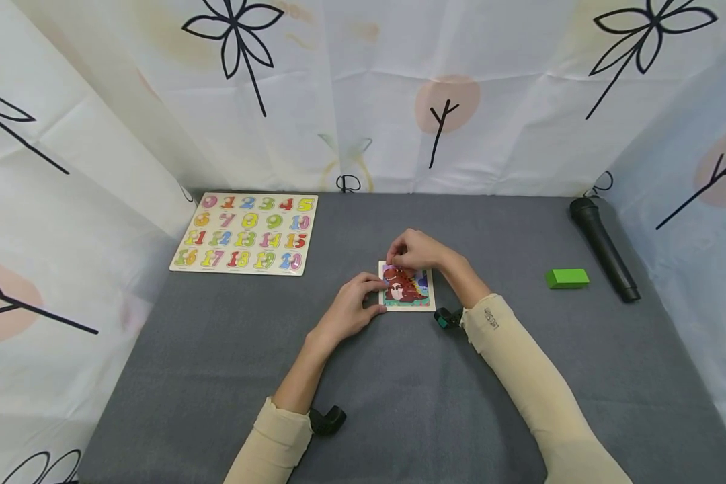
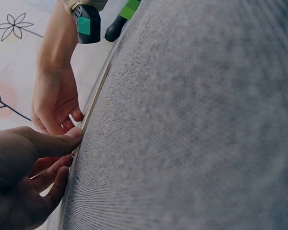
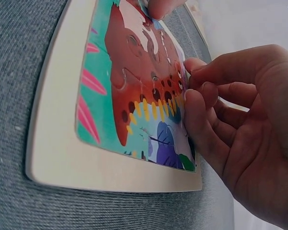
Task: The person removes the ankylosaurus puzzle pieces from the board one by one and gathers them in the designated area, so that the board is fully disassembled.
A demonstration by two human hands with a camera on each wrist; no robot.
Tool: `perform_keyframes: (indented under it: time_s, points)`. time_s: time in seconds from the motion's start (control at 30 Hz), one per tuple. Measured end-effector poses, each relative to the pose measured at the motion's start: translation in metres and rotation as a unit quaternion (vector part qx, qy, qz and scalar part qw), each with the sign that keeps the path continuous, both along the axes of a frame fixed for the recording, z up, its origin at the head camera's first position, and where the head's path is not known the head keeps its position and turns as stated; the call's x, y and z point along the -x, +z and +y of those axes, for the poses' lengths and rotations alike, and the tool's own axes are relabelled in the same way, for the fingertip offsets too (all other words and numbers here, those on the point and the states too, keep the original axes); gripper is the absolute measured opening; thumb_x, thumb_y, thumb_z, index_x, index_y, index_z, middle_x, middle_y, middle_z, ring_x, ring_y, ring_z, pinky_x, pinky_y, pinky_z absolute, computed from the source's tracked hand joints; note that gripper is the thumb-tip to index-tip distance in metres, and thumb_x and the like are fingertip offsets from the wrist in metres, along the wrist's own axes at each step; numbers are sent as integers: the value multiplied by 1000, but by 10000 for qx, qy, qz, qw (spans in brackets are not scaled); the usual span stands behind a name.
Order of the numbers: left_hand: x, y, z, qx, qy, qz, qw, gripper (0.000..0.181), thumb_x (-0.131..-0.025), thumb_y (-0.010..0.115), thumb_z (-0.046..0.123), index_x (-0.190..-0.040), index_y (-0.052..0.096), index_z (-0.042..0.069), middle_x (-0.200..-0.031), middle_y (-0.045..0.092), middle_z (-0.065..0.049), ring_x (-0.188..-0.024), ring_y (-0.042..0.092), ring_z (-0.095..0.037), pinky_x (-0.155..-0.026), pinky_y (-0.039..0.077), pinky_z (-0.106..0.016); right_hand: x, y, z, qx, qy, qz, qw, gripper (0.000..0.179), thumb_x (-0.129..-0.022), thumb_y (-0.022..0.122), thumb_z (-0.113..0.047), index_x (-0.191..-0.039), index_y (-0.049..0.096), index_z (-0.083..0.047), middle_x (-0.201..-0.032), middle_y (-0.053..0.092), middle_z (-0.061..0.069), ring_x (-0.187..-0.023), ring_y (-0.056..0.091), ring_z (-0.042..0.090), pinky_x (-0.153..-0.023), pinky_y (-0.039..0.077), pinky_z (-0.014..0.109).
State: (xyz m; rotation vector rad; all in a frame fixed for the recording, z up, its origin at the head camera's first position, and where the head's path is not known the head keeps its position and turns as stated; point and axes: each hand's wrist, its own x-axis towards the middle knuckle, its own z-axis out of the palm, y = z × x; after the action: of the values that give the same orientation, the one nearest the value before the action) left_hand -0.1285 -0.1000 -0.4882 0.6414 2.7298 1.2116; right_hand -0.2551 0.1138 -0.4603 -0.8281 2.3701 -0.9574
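Observation:
A small wooden-framed jigsaw puzzle (image 1: 407,290) with a red-brown dinosaur picture lies flat on the grey cloth. My left hand (image 1: 352,304) holds its left side, fingers on the picture's edge and thumb at the near left corner. At the far left part of the puzzle, my right hand (image 1: 419,250) has its thumb and fingertips brought together on a puzzle piece, mostly hidden by the fingers. The right wrist view shows the joined picture (image 3: 149,91) in its pale frame (image 3: 110,167), with the right hand (image 3: 245,110) at the far edge.
A number board (image 1: 245,234) lies at the back left. Toward the right are a green block (image 1: 567,278) and a black microphone-shaped object (image 1: 605,249). White patterned curtains (image 1: 369,101) stand around the grey-covered table (image 1: 230,376).

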Motion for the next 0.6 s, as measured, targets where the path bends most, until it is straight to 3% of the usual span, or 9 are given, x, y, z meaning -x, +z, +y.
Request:
perform_keyframes:
  time_s: [0.43, 0.6]
  points:
    - [-1, 1, 1, 50, 57, 20, 10000, 38, -95, 84, 9, -132, 76, 4, -136, 70, -12, -122, 68, -27, -99, 58, -44, 1, 1, 1, 17, 107, -214, 9997, 20, -98, 62, -9, -101, 80, -1, -72, 69, 3, -55, 56, 9, -58, 49, 27]
    - [-1, 0, 0, 19, 68, 21, 10000, 38, -95, 84, 9, -131, 76, 5, -135, 70, -11, -121, 68, -27, -99, 58, -44, 2, 3, 1, -63, 88, -357, 9993, 11, -96, 77, -15, -99, 79, -4, -81, 72, 3, -60, 59, 10, -60, 51, 27]
